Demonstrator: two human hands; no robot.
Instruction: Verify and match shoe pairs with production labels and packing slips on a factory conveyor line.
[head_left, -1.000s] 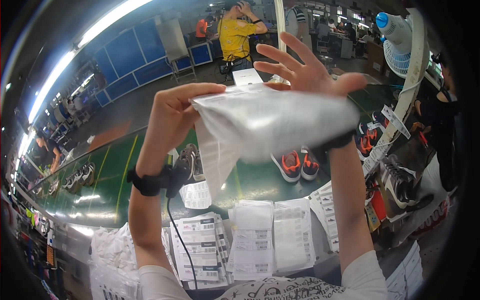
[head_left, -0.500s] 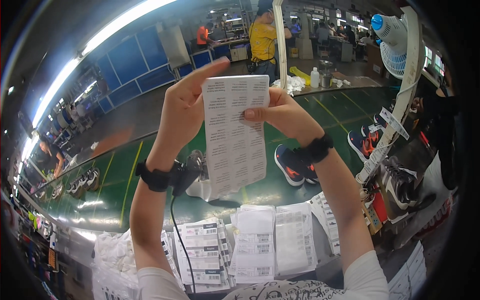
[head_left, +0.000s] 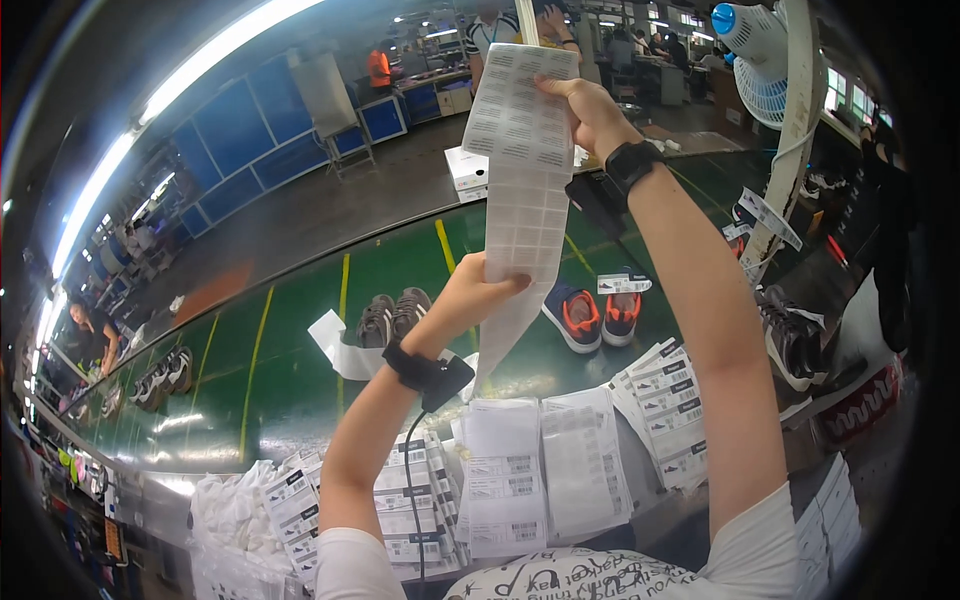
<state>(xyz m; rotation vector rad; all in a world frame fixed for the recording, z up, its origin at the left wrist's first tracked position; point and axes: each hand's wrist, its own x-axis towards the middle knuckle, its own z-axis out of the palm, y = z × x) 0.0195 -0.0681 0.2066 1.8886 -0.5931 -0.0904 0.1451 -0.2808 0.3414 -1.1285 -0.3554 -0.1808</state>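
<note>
1. Right hand (head_left: 585, 105) raised high, fingers pinched closed on the top edge of a long white label sheet (head_left: 520, 170); black wristband (head_left: 632, 163) on that wrist.
2. Left hand (head_left: 470, 295) lower down, gripping the same sheet around its middle, thumb on the front; black wrist device (head_left: 425, 372) with a cable hanging from it.
3. The sheet hangs nearly upright between both hands, in the air above the green conveyor belt (head_left: 260, 370); upper part carries rows of dark printed labels, lower part looks like blank peeled squares, though print is too small to tell for sure. Its tail tapers down below the left hand.
4. Near edge of the bench: stacks of white rectangular label sheets (head_left: 500, 470) side by side, each with dark print blocks; another fanned stack (head_left: 670, 410) to the right, tilted.
5. Far left of the bench: pile of crumpled white paper (head_left: 235, 505).
6. On the belt: grey shoe pair (head_left: 392, 318) on a white paper strip, just left of the left hand; blue-orange shoe pair (head_left: 592, 312) with a white tag on top, right of the sheet.
7. White box (head_left: 466, 170) at the far belt edge, behind the sheet.
8. White fan with blue hub (head_left: 750, 60) upper right on a white post with tags tied to it.
9. Open belt surface lies left of the grey pair; yellow lines cross it.
</note>
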